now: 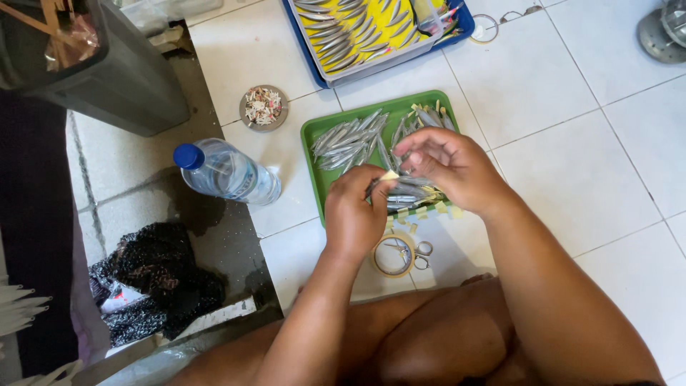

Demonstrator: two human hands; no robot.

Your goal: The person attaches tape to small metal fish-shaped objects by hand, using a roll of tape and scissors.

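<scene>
Green tray (311, 132) holds silver lures (348, 139); left hand (355, 214), right hand (451, 168) pinch lure bundle (404, 193).

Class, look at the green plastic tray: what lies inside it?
The green plastic tray holds a pile of slim silver fish-shaped pieces and pale yellow strips. The left hand and right hand cover its middle.

shiny metal pieces (348, 140), glossy green plastic tray (315, 131)
</scene>
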